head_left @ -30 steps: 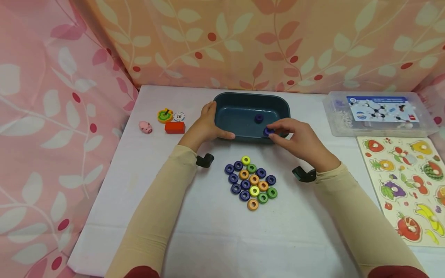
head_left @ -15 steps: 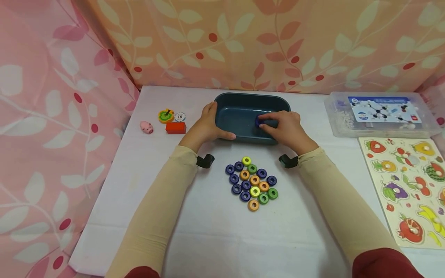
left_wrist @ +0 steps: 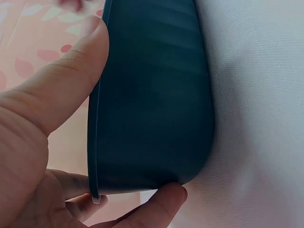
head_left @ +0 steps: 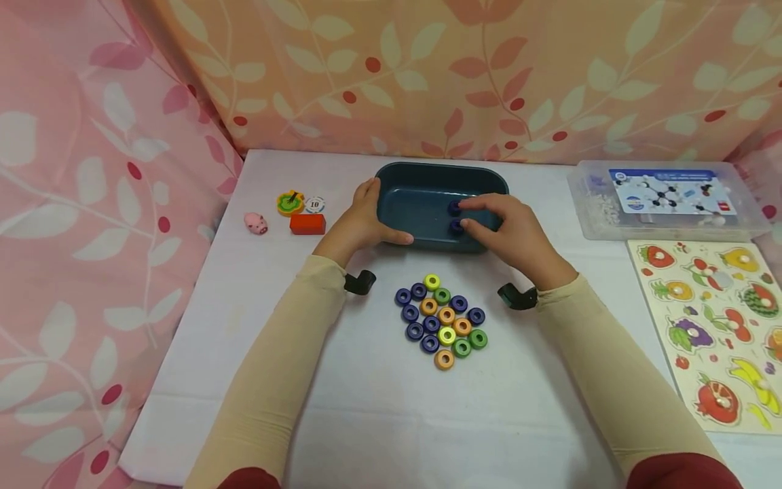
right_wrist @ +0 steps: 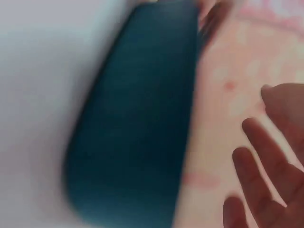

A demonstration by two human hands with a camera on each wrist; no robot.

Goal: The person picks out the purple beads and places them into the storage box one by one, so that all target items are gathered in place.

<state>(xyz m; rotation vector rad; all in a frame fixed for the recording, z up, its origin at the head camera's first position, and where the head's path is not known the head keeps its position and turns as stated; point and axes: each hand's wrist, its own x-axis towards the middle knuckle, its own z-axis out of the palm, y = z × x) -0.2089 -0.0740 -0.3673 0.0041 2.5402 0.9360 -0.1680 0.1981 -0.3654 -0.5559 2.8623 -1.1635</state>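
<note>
A dark teal plastic tub [head_left: 427, 242] stands at the back middle of the table. My left hand [head_left: 360, 221] grips its left end. In the left wrist view the thumb [left_wrist: 78, 61] lies along the rim and the fingers reach round the end wall. Two purple rings lie on the tub's floor, a farther ring [head_left: 453, 208] and a nearer ring [head_left: 455, 227]. Over the tub's right side is my right hand [head_left: 516, 234], thumb and index finger spread apart, tips right beside the rings. Its other fingers appear loosely bent in the right wrist view.
Several purple, orange, green and yellow rings [head_left: 431, 324] lie grouped before the tub. At left are a pink pig [head_left: 256, 223], red block [head_left: 307, 225], tree piece [head_left: 290, 203] and white token [head_left: 315, 205]. At right are a clear case [head_left: 589, 204] and fruit puzzle board [head_left: 662, 353].
My right hand carried a purple ring left from the tub's right front, set it down in front of the other purple ring, and let go. My left hand stayed on the tub.
</note>
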